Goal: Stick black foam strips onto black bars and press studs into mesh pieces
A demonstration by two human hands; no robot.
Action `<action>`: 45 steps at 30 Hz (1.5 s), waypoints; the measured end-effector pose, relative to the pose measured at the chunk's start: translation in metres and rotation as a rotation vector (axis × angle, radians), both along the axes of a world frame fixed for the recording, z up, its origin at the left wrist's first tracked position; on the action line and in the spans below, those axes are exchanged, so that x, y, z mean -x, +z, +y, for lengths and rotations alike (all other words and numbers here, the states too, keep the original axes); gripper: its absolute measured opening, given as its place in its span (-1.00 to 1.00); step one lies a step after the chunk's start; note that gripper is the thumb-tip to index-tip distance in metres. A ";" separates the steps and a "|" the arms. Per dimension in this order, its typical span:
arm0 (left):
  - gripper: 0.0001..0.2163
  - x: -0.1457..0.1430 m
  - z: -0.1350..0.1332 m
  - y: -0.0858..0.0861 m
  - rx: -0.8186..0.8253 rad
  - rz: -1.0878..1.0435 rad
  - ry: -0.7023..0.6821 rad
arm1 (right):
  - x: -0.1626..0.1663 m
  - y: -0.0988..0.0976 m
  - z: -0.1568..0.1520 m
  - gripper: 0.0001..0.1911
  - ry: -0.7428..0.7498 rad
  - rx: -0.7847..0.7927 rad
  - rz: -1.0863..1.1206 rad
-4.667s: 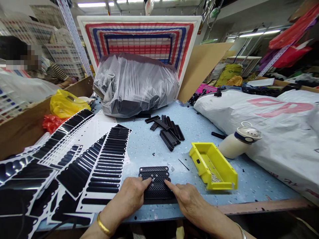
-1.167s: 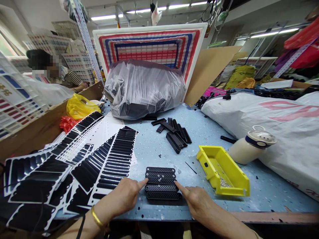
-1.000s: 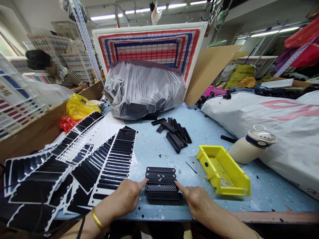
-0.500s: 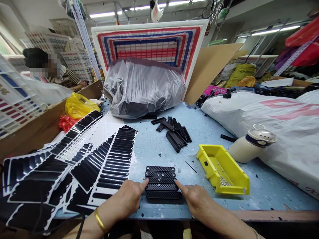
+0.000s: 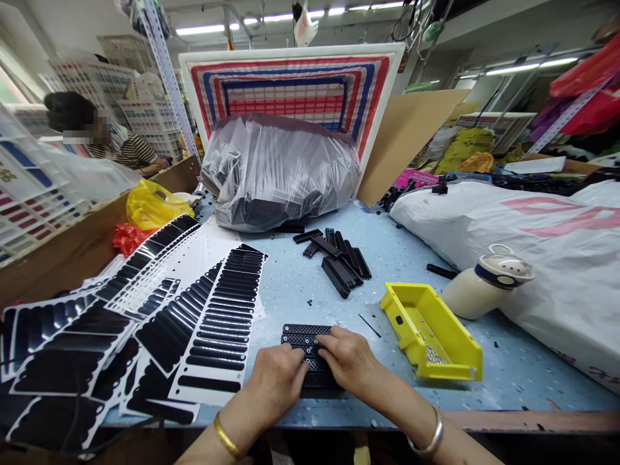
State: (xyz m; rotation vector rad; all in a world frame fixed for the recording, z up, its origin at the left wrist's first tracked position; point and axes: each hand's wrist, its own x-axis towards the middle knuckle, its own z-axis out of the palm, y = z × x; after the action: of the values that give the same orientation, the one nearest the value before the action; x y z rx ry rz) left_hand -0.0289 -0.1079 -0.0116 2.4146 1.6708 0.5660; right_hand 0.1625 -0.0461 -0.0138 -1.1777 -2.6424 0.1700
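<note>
A row of black perforated plastic strips (image 5: 306,329) lies side by side near the table's front edge, with small silver metal pieces (image 5: 308,351) on the strips. Over the left part of the row, my left hand (image 5: 277,373) has its fingers curled and pressed together near the middle pieces. My right hand (image 5: 352,360) is over the right part, fingers and thumb drawn together beside a metal piece on an upper strip. Whatever is between the fingertips of either hand is too small or hidden to make out. Both hands cover parts of the lower strips.
On the right stand a yellow bin (image 5: 438,332) holding small metal pieces and a cream bottle (image 5: 477,290). A thin black rod (image 5: 369,325) lies beside the bin. More black strips (image 5: 341,265) are piled behind. Black sticker sheets (image 5: 217,323) cover the left; a plastic-wrapped bundle (image 5: 285,168) sits behind.
Both hands have come inward from the two ends of the strip row to above its middle. The outstretched index fingers are now bent in with the other fingers.
</note>
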 end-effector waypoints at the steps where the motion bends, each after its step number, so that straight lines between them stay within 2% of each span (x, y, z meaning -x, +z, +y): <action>1: -0.88 -0.003 0.002 -0.001 -0.002 0.006 0.012 | 0.004 0.001 0.001 -0.78 -0.002 0.017 -0.018; 4: -0.85 -0.007 0.005 -0.007 -0.014 0.034 0.006 | 0.014 0.005 0.003 -0.81 0.027 0.057 -0.056; 10: -0.83 -0.008 0.007 -0.018 -0.068 0.019 -0.024 | 0.022 0.007 0.004 -0.74 0.091 0.102 -0.094; 21: -0.79 0.008 -0.011 -0.024 -0.110 -0.105 0.006 | 0.004 0.008 -0.017 -0.74 0.064 0.173 -0.063; 25: -0.83 0.009 -0.012 -0.028 -0.124 -0.156 0.036 | -0.004 0.001 -0.017 -0.80 0.027 0.142 0.015; 30: -0.74 0.013 -0.022 -0.031 -0.210 -0.192 -0.010 | -0.017 -0.007 -0.024 -0.69 0.065 0.052 0.105; 37: -0.61 0.016 -0.033 -0.033 -0.228 -0.063 -0.068 | -0.033 -0.025 -0.043 -0.43 0.111 -0.035 -0.030; 40: -0.62 0.016 -0.032 -0.036 -0.226 -0.065 -0.071 | -0.036 -0.023 -0.042 -0.45 0.074 -0.051 -0.050; 45: -0.64 0.016 -0.032 -0.039 -0.240 -0.076 -0.065 | -0.036 -0.009 -0.042 -0.50 0.055 -0.037 -0.015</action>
State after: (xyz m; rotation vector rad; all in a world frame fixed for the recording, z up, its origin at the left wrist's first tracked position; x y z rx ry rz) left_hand -0.0451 -0.1401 -0.0501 2.5617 1.5680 0.8823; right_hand 0.1985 -0.0881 -0.0224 -1.0991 -2.6805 0.1226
